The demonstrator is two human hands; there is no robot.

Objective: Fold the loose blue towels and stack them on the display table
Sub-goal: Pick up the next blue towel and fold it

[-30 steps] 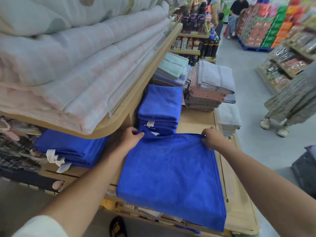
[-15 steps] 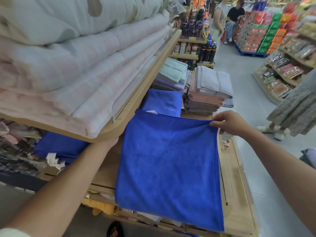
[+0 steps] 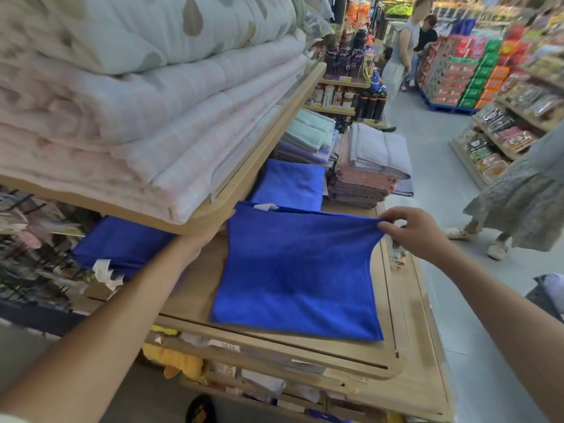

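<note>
Two grips: right grip (image 3: 418, 233) and left grip (image 3: 209, 238) were both at the far edge of one loose blue towel (image 3: 293, 270), one toward each upper corner.
Right grip: thumb and forefinger pinched the towel's far right corner and held it lifted off the bench (image 3: 195, 288); the remaining fingers were loosely curled above the cloth.
Left grip: reached in beneath the rim of the wooden shelf (image 3: 259, 166), beside the towel's far left corner; its fingers were hidden by that rim, so whether it clasped the cloth could not be told.
Loose blue towel: stretched between the two grips, far edge raised, and sloped down from them toward the person; its near edge lay flat on the bench.
White tag (image 3: 265, 206): on the raised edge, just right of the left grip.
Folded blue stack (image 3: 290, 187): on the bench just beyond the raised edge, between the two grips.
Second blue pile (image 3: 122, 242): left of the left forearm, under the shelf, with white tags hanging at its front.
Pink and grey towel stack (image 3: 366, 175): beyond the right grip, beside the folded blue stack.
Quilts (image 3: 152, 102): piled on the shelf above the left grip.
Bystander (image 3: 518, 203): on the aisle floor, right of the right grip, in a patterned skirt and pale shoes.
</note>
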